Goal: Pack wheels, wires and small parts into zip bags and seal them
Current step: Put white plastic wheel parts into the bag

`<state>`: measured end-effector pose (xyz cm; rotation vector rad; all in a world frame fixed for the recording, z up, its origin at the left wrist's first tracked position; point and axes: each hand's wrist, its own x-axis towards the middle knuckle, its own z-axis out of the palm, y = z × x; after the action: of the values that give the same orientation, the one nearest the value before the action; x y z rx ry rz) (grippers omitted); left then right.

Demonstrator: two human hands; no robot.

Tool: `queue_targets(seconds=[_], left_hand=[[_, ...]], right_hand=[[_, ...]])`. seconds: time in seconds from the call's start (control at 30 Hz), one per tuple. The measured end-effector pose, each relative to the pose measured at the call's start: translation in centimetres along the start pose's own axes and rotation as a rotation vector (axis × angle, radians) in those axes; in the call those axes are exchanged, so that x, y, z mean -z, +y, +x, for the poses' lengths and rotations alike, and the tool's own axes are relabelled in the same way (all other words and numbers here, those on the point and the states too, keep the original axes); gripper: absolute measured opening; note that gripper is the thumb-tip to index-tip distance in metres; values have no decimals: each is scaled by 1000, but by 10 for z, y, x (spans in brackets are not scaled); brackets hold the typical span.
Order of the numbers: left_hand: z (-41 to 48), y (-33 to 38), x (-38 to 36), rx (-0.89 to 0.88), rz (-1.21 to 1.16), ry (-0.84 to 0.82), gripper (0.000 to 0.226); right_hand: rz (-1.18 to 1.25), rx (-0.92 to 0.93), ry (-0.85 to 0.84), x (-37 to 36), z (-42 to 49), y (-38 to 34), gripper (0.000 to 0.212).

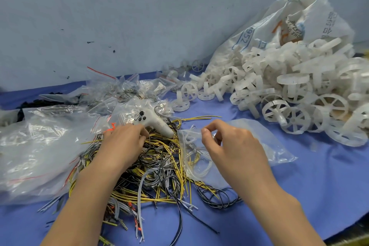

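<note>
My right hand [229, 142] pinches the clear plastic zip bag [239, 146] mouth open at frame centre so my left hand [123, 142], fingers curled into the tangled yellow, black and grey wires [155, 166], can feed some in.

hands at the wire heap, zip bag in the right

left hand [124, 142] lies palm-down on the pile of wires [155, 168], fingers curled into the yellow and black strands beside a white controller [154, 121]; right hand [229, 144] pinches the mouth of a clear zip bag [265, 144] holding pale parts; white wheels [289, 94] spill from a sack [265, 26] onto the blue table [299, 195]; more bags [38, 146] lie left.
</note>
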<state>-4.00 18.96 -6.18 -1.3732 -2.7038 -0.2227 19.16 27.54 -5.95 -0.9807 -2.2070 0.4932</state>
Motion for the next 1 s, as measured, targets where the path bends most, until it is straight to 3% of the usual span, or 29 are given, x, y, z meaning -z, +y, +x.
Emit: queue_targets(seconds=[0.3,0.43,0.7,0.83,1.0], left_hand=[[-5,0,-9,-19,134,-32,29],[-4,1,-11,-27,160,10,23],[-14,-6,29,-162,-142,-5,13],[-23,-7,59,-223,-259,118,12],[-32,-10,86,-292,-478,407,12]], right_hand=[[20,-16,-8,5,-1,3,18],[14,-16,-8,6,0,3,18],[13,-17,7,8,-1,5,19],[8,-17,13,8,-1,5,19],[14,-20,21,8,-1,4,18]])
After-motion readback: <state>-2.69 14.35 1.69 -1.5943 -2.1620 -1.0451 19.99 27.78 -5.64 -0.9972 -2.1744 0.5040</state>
